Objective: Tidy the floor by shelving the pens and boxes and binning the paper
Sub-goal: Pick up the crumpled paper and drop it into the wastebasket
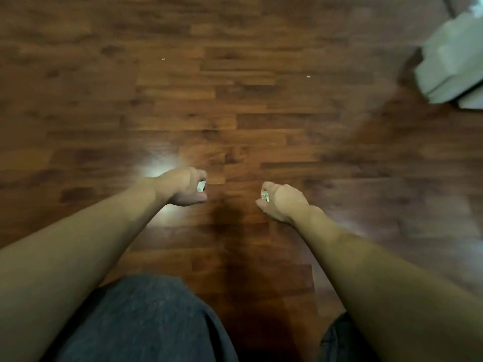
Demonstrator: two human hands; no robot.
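While both fists are carried low over the wood floor [261, 105], a small crumpled paper scrap [201, 186] is held in the left hand [187, 188], fingers curled tight round it w/ only a white corner showing betw. thumb and forefinger. A second crumpled scrap [265, 196] is gripped the same way in the right hand [281, 202], fingers closed, a bit of white poking out at the thumb side. Both hands are set just apart from each other, approx. level, and well short of the pale box-like object [452, 64] seen blurred at the far upper right of the floor; whether that is a box, a bin or sthg else cannot be told. Two tiny pale specks [163, 59] are seen on the floor beyond the hands, too small to identify. Dark grey trousers [146, 320] are seen at the near edge, below the hands.

Step in hand is judged as carrying paper to the bin, which is not in view. To do it well: grips should be kept closed so no scrap is shed en route, esp. as each wad is small and light and prob. springs open when loosened. Release is best made directly over the bin mouth, one hand at a time, fingers opened fully so nothing sticks to the palm. Specks should be checked afterwards, since they may be more paper. Pens and shelf are not visible, so that part is judged still pending or cannot be assessed.
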